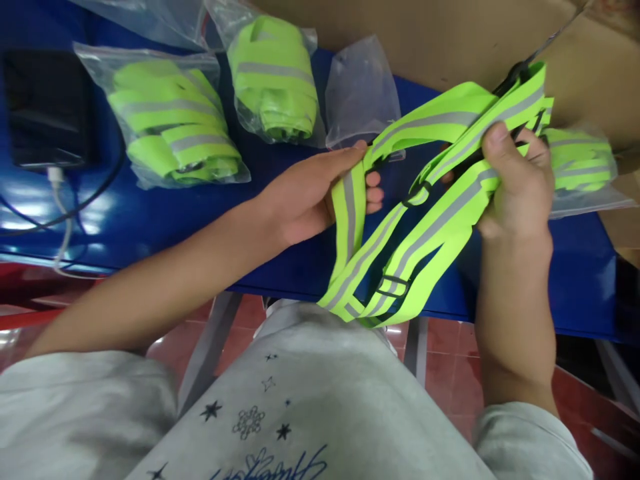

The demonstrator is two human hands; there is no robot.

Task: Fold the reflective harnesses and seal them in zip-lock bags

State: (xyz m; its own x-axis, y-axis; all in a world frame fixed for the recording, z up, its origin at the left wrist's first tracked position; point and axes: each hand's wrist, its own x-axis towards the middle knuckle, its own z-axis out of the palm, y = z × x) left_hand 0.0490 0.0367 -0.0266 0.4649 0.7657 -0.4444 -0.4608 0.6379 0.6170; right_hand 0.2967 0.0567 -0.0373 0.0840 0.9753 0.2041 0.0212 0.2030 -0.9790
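A neon-yellow reflective harness [434, 225] with grey stripes and black strap adjusters stretches between my two hands, its lower loops hanging by the table edge. My left hand [325, 190] is closed on one strap, thumb on top and fingertips showing beyond it. Several gathered straps are gripped in my right hand [520, 177], with the thumb pressed over them. Just past my left hand lies a clear plastic bag [363, 90] that looks flat. Right of my right hand, a bagged bundle of the same yellow strapping [580, 160] is partly hidden.
Two clear bags of folded yellow straps, the left bundle [173, 120] and the middle bundle [275, 77], lie on the blue table [280, 170]. A black device [47, 107] with a white cable [63, 220] sits far left. Cardboard [440, 40] borders the back.
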